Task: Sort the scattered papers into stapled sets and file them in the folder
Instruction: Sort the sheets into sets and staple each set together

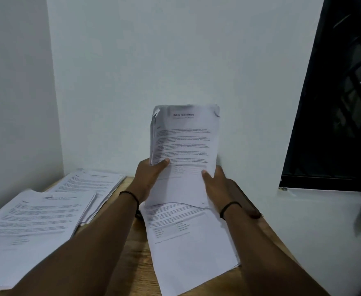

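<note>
Forearms outstretched, both hands (149, 178) gripping upright papers (186, 142).

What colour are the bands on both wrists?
Black: a thin black band on the left wrist and another on the right wrist, clearest in the head view.

One head-worn camera looks forward and down, close over the wooden desk (140, 248), facing the corner walls.

A thick sheaf of printed pages (185, 144) stands upright, its bottom edge on a flat sheet (188, 238) at centre. On the left lie two more stacks, one near (30, 229), one farther back (94, 184), overlapping slightly.
</note>
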